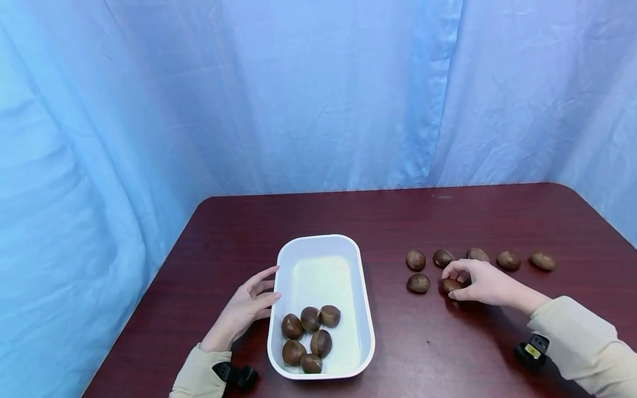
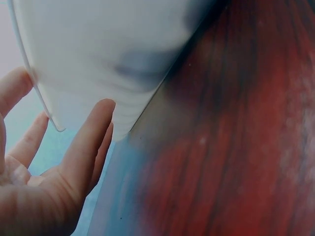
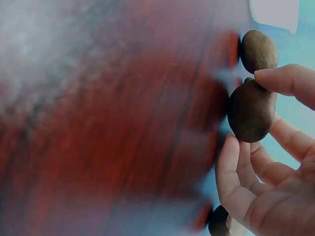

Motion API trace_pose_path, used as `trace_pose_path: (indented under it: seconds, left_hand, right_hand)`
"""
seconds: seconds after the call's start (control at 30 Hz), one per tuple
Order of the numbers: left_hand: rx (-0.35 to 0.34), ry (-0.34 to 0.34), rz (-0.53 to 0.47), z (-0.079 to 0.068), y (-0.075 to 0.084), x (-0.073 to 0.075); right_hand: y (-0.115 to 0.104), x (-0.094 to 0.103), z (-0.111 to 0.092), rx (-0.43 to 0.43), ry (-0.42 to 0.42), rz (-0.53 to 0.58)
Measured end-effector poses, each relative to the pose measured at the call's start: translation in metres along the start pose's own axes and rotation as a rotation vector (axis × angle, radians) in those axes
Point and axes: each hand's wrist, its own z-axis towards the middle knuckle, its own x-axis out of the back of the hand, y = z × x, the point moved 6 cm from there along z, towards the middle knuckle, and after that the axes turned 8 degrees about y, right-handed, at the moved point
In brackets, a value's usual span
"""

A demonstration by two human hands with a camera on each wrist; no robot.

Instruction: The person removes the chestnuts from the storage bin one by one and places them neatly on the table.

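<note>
A brown chestnut [image 1: 452, 285] lies between the thumb and fingers of my right hand [image 1: 479, 283], which pinches it at the tabletop; the right wrist view shows this chestnut [image 3: 252, 110] with fingertips on two sides of it. Beside it on the left is another chestnut [image 1: 418, 283], and a row of several more, including one [image 1: 416, 260] at the left end, runs just behind. My left hand [image 1: 249, 304] has its fingers loosely extended at the left side of a white plastic tub [image 1: 367, 331], fingertips at the rim. Inside the tub's near half sit several chestnuts [image 1: 320, 343].
The tub stands near the middle of a dark red wooden table [image 1: 398, 342]. Light blue curtains [image 1: 318, 99] hang behind the table and along its sides. Each wrist carries a small black camera, such as the one [image 1: 531, 350] under the right sleeve.
</note>
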Motion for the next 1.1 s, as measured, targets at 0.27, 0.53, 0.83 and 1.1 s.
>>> trace_pose_path:
  seconds: [0.27, 0.53, 0.83, 1.1]
  left_hand:
    - [-0.011, 0.005, 0.014, 0.000, -0.002, 0.001]
    - [-0.016, 0.011, 0.014, 0.000, -0.003, 0.002]
    - [-0.005, 0.016, 0.012, 0.002, -0.003, 0.002]
    - [-0.006, 0.011, 0.012, 0.003, -0.004, 0.002]
  right_hand:
    - [0.004, 0.001, -0.002, -0.067, -0.028, -0.002]
    - [0.005, 0.003, -0.001, -0.067, -0.031, 0.005]
    - [0.003, 0.015, 0.000, -0.088, -0.071, 0.055]
    - [-0.011, 0.026, 0.008, -0.076, -0.047, 0.023]
